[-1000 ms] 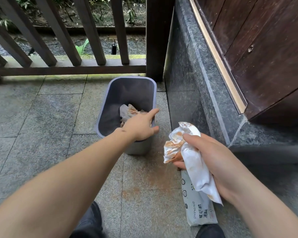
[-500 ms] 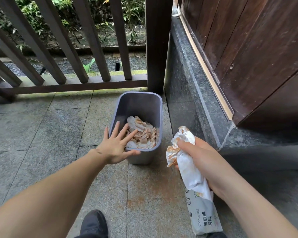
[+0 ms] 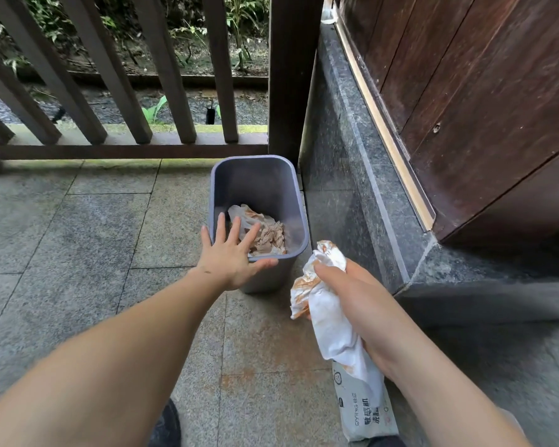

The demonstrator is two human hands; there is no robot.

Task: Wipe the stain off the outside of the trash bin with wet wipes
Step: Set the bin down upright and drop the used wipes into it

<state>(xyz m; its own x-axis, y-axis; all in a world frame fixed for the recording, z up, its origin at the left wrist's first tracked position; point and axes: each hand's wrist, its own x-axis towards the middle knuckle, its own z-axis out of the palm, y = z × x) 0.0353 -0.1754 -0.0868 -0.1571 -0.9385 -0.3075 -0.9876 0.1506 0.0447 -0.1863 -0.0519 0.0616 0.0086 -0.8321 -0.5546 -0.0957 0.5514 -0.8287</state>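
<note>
Two hands at work over grey floor tiles [image 3: 78, 240], none idle. Left hand [image 3: 231, 253] spread wide, fingers fanned, holding nothing; thumb laid along the near rim of the trash bin [image 3: 259, 188], probably to steady it or tip it for the next wipe. Bin upright on the floor, mouth facing up, tucked in the corner between the wooden railing [image 3: 126, 91] and the stone ledge [image 3: 352, 188]. Rectangular mouth, long axis running away from the person toward the railing; near outside wall mostly hidden behind the left hand, so stain there impossible to judge. Crumpled, orange-smeared wipes [image 3: 265, 235] heaped inside, apparently already used. Orange tint on the tiles in front of the bin.

Further right, right hand [image 3: 355, 304] clenched around a bunched wet wipe [image 3: 323, 304], stained orange at its upper folds, one end pointing up toward the bin, the tail hanging down; held close by, likely ready for another pass or for dropping in. Below it, pack of wipes [image 3: 365, 408] lying flat on the floor beside the ledge, within easy reach.
</note>
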